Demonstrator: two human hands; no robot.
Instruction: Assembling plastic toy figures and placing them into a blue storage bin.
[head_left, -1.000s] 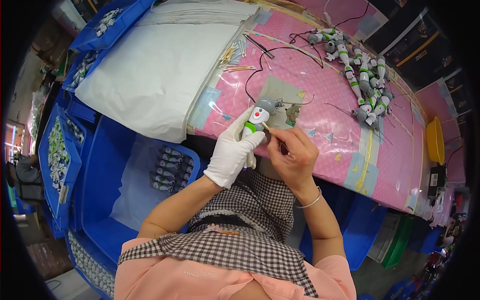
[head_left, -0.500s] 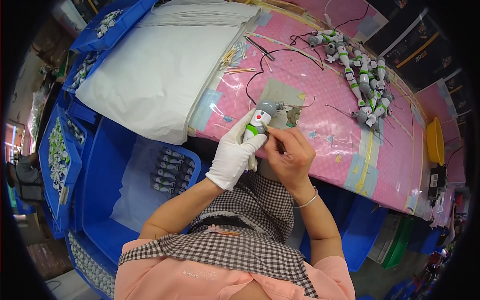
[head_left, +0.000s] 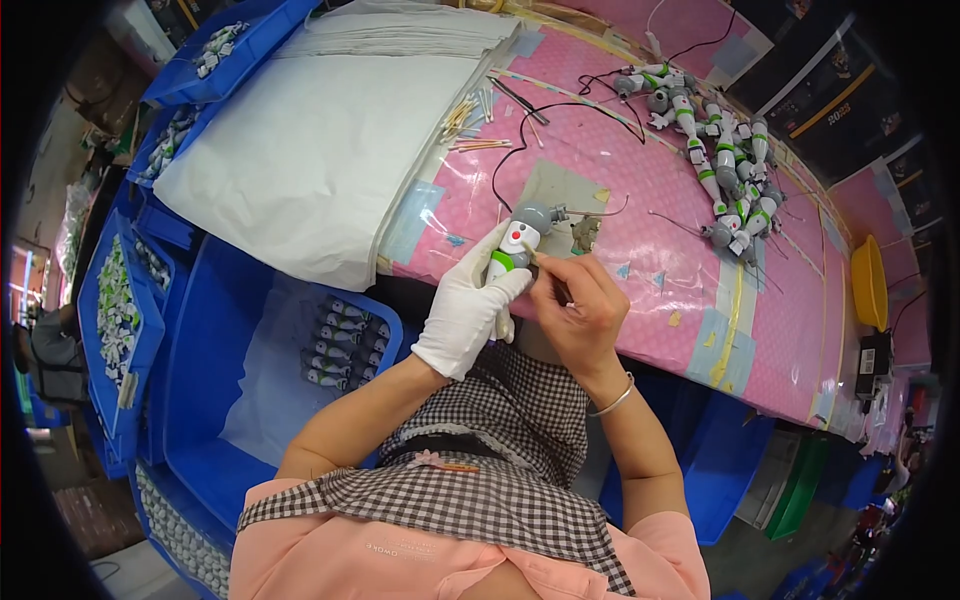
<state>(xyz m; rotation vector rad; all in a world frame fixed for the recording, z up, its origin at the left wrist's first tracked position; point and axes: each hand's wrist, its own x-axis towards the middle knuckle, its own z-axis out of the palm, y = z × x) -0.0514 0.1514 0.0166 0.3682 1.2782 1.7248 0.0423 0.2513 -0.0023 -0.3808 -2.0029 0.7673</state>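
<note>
My left hand (head_left: 462, 318), in a white glove, is closed around a small toy figure (head_left: 517, 243). The toy has a white body, a green band, a grey domed end and a red dot on its front. Bare and pinched, my right hand (head_left: 583, 305) holds a thin pale stick (head_left: 530, 250) against the toy's body; most of the stick is hidden by the fingers. Beyond the toy, a grey patch (head_left: 548, 182) lies on the pink table, with a small lumpy grey-brown piece (head_left: 585, 235) at its right.
Cotton swabs (head_left: 462, 117) lie loose on the pink table (head_left: 610, 160), near a stack of white paper (head_left: 300, 130). More toys with wires (head_left: 725, 165) are heaped at the far right. A blue bin (head_left: 200, 340) at left holds rows of toys. A yellow basin (head_left: 870, 283) stands at right.
Both hands stay in nearly the same place. Only a very slight shift shows in the toy and the stick.
</note>
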